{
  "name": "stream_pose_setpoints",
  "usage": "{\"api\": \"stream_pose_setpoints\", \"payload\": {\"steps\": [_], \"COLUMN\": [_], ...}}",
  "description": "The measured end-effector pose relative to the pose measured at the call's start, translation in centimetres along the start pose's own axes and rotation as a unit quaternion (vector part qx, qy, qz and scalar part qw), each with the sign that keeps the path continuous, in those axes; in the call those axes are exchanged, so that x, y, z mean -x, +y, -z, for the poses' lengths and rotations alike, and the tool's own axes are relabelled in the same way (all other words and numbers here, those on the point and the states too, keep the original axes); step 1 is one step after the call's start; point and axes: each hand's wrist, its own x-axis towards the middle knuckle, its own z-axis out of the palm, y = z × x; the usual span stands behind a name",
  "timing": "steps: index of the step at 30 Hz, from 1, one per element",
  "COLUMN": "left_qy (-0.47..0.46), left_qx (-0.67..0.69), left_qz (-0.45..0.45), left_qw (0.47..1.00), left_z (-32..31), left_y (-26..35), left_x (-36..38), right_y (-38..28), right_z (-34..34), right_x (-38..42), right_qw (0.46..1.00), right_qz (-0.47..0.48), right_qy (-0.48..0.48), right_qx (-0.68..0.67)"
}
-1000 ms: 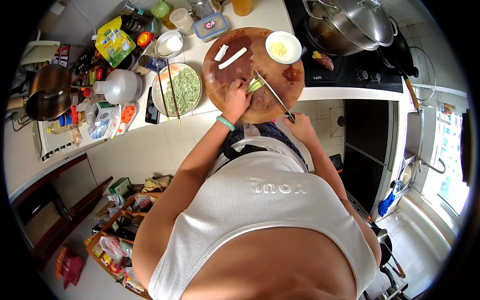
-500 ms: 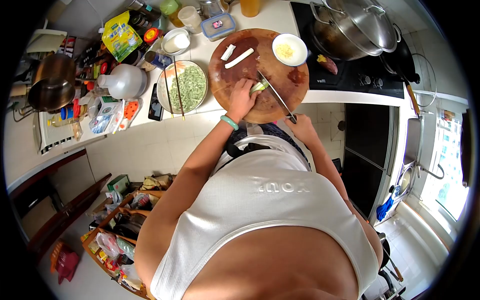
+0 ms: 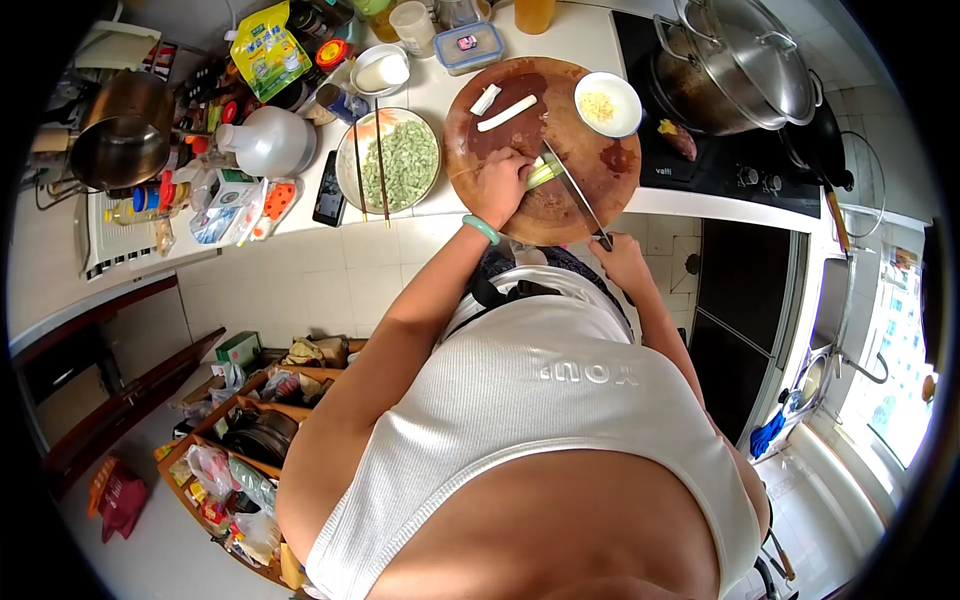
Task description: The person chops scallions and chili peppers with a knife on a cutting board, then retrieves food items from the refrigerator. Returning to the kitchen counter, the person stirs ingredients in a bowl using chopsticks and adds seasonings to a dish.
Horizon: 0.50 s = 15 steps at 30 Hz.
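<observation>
A piece of green onion (image 3: 543, 173), pale green and white, lies on the round wooden cutting board (image 3: 500, 225). My left hand (image 3: 503, 187), with a jade-coloured bangle at its wrist, is closed over its left end. Just right of the onion, the blade of a kitchen knife (image 3: 577, 195) stands slanted across the board. My right hand (image 3: 622, 261) grips the knife's dark handle at the board's near edge. Two white onion lengths (image 3: 507, 114) rest toward the back of the board. A white bowl (image 3: 608, 104) of minced yellowish bits sits at the board's right.
Left of the board stands a bowl of chopped green filling (image 3: 398, 165) with chopsticks (image 3: 382, 180) across it, beside a phone (image 3: 329, 190). A lidded plastic box (image 3: 454, 50) is behind. To the right, a large steel pot (image 3: 735, 85) occupies the black stove (image 3: 690, 185).
The camera view has swung, shifting the counter to the right in the picture. Slightly more of the green onion shows beside my left fingers. Both hands keep their holds.
</observation>
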Motion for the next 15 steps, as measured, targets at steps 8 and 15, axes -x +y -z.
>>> {"api": "stream_pose_setpoints", "payload": {"steps": [8,15], "left_qy": [-0.031,-0.078], "left_qx": [-0.04,-0.054], "left_qz": [-0.023,-0.049], "left_qw": [0.998,0.994], "left_z": [0.8,0.6], "left_y": [1.4,1.1], "left_x": [0.4,0.8], "right_y": [1.6,-0.5], "right_z": [-0.7,-0.1], "right_x": [-0.5,0.4], "right_qw": [0.999,0.999], "right_qz": [0.033,0.036], "right_qy": [0.011,0.027], "right_qx": [0.031,-0.007]}}
